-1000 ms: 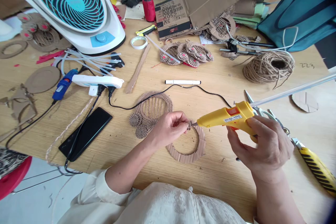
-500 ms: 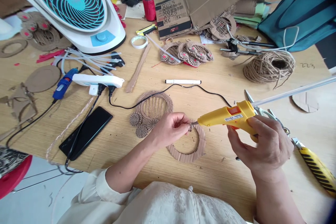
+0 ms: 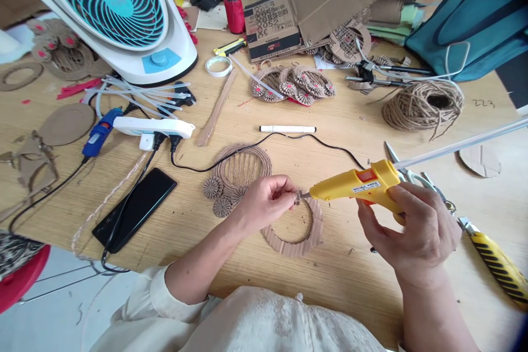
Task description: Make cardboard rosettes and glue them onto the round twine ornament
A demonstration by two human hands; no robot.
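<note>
- Right hand (image 3: 416, 228): fingers wrapped around the handle of a yellow glue gun (image 3: 350, 182), nozzle directed toward the left hand; a clear glue stick (image 3: 462, 146) projects from its rear.
- Yellow utility knife (image 3: 497, 267): on the table (image 3: 350, 291), just beside the right hand.
- Cardboard ring (image 3: 315, 231): flat on the table, between the two hands, its upper left part hidden by the left hand.
- Left hand (image 3: 268, 201): thumb and fingers pinching a small brown piece (image 3: 297, 197) at the nozzle tip, above the ring's upper edge; exact contact cannot be told.
- Black phone (image 3: 135, 210): near the table's front edge, a cable across it.
- Twine-strung ring (image 3: 266, 162): beyond the left hand, with pleated rosettes (image 3: 223, 205) at its lower left.
- White marker (image 3: 287, 128): lying crosswise beyond that ring.
- Ball of twine (image 3: 412, 110): farther off, at right.
- Fan (image 3: 175, 44): upright at far left.
</note>
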